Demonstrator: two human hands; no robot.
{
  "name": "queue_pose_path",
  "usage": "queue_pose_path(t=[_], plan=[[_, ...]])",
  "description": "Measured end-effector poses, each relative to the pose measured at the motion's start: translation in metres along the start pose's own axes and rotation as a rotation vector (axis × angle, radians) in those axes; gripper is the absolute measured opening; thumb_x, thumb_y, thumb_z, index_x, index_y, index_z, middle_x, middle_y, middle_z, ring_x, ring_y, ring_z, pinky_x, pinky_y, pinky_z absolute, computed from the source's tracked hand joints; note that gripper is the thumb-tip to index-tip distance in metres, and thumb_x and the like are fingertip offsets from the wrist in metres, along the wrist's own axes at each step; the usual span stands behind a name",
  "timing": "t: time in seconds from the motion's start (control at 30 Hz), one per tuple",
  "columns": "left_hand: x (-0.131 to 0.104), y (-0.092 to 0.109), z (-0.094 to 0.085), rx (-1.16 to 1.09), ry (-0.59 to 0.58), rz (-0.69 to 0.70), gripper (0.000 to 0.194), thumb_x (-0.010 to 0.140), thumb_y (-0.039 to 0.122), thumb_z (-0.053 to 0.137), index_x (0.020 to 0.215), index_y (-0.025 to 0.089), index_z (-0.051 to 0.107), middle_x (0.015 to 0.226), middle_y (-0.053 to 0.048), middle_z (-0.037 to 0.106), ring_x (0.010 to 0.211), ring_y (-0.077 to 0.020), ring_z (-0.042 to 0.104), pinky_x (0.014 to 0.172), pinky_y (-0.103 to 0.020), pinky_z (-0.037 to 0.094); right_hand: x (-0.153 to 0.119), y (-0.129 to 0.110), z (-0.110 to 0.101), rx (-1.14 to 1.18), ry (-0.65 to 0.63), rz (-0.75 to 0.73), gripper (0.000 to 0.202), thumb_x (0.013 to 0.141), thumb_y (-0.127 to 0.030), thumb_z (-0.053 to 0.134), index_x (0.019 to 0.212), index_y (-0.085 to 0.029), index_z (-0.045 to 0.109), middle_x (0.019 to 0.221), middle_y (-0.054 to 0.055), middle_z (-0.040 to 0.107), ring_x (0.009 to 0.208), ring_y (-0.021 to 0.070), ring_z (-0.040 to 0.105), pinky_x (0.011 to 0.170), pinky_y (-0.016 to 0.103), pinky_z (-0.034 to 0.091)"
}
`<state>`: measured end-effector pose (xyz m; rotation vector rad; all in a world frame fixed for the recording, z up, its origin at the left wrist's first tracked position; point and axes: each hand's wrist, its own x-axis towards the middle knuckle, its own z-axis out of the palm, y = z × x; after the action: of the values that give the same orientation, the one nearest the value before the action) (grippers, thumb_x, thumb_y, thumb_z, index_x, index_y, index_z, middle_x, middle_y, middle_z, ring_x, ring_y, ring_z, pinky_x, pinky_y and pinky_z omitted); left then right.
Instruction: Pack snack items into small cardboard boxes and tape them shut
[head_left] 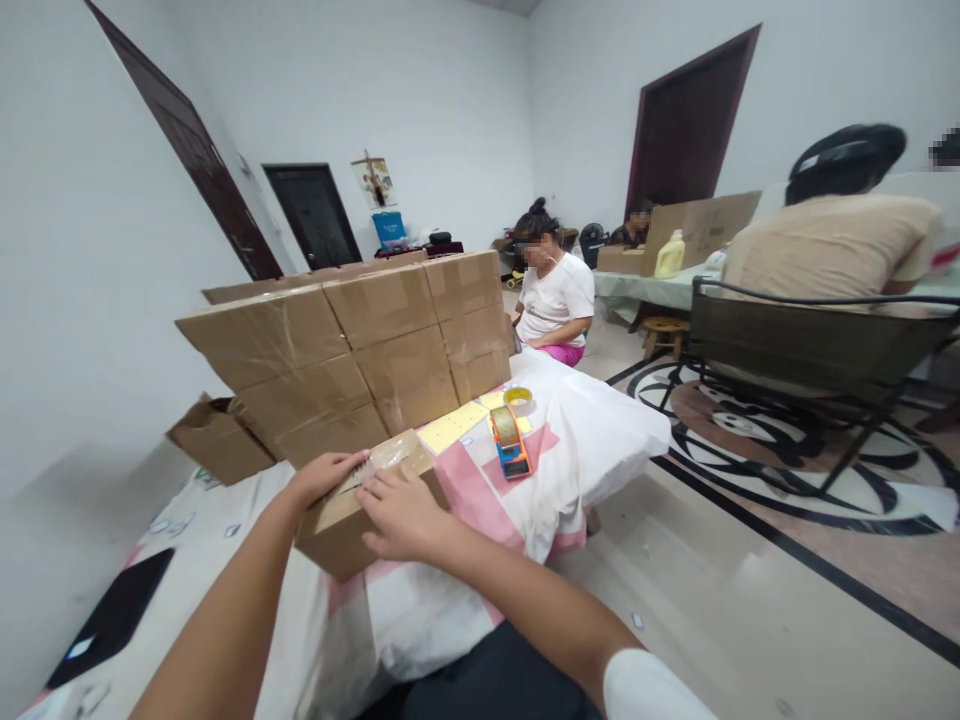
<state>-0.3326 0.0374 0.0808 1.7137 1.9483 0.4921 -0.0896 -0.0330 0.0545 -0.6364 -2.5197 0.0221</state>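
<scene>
A small cardboard box (pixel 337 548) sits in front of me on the cloth-covered table, with shiny clear tape on its top. My left hand (pixel 328 480) rests on the top's left side, fingers stretched out. On the near right part of the same top lies my right hand (pixel 397 508), its fingers spread and pressing flat. The two hands' fingertips come close together near a crinkled bit of tape. To the right of the box, an orange and blue tape dispenser (pixel 513 455) lies on the cloth, beside a yellow tape roll (pixel 517 397).
Stacked cardboard boxes (pixel 397 345) form a wall behind my box. An opened carton (pixel 221 440) stands at the left, a black flat item (pixel 112 620) nearer. A person (pixel 556 295) in white sits beyond the table; another (pixel 832 235) sits at right in a dark chair (pixel 817 345).
</scene>
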Motion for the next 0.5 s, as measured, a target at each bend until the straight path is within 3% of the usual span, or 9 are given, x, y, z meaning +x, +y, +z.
queue_pose_path(t=[0.1,0.2,0.3,0.33,0.37,0.5], plan=[[-0.006,0.005,0.0,0.013,0.02,-0.016,0.073,0.068,0.084,0.06,0.097,0.021,0.082,0.119,-0.013,0.076,0.116,-0.0384,0.066,0.103,-0.041,0.047,-0.022,-0.005,-0.007,0.052,0.07,-0.032,0.055,0.092,-0.04,0.063,0.136,-0.009,0.054,0.142,0.018,0.06,0.138,0.0324,0.047,0.12,0.053,0.029],[-0.01,0.007,0.0,0.012,0.027,-0.044,0.073,0.069,0.085,0.057,0.098,0.022,0.082,0.117,-0.012,0.077,0.112,-0.038,0.068,0.099,-0.04,0.048,-0.046,0.009,-0.016,0.157,0.234,0.005,0.04,0.094,-0.036,0.06,0.129,-0.017,0.06,0.139,0.014,0.06,0.135,0.0283,0.048,0.119,0.048,0.033],[-0.011,0.008,0.0,-0.004,0.042,-0.088,0.075,0.066,0.086,0.06,0.098,0.021,0.081,0.119,-0.013,0.076,0.114,-0.04,0.066,0.1,-0.042,0.047,-0.056,0.056,-0.023,0.166,0.378,0.359,0.035,0.097,-0.024,0.05,0.129,-0.016,0.059,0.136,0.015,0.058,0.132,0.0257,0.05,0.113,0.042,0.04],[-0.011,0.008,0.0,-0.018,0.041,-0.098,0.076,0.064,0.086,0.061,0.099,0.021,0.081,0.12,-0.013,0.075,0.115,-0.04,0.066,0.1,-0.042,0.047,-0.055,0.076,-0.024,0.125,0.331,0.535,0.035,0.098,-0.019,0.045,0.13,-0.014,0.059,0.133,0.016,0.058,0.129,0.0246,0.051,0.112,0.04,0.041],[-0.011,0.008,0.0,-0.037,0.035,-0.105,0.076,0.063,0.086,0.063,0.099,0.021,0.081,0.12,-0.013,0.075,0.115,-0.0395,0.066,0.1,-0.042,0.048,-0.052,0.096,-0.024,0.076,0.179,0.658,0.038,0.1,-0.016,0.039,0.133,-0.014,0.056,0.134,0.015,0.057,0.13,0.0222,0.051,0.112,0.037,0.041],[-0.015,0.008,0.0,-0.159,0.007,-0.111,0.082,0.066,0.087,0.059,0.108,0.019,0.078,0.119,-0.012,0.076,0.112,-0.0347,0.069,0.095,-0.038,0.052,-0.024,0.158,-0.014,0.048,-0.076,0.755,0.035,0.095,-0.005,0.042,0.121,-0.012,0.065,0.134,0.017,0.057,0.123,0.0252,0.056,0.103,0.038,0.048]])
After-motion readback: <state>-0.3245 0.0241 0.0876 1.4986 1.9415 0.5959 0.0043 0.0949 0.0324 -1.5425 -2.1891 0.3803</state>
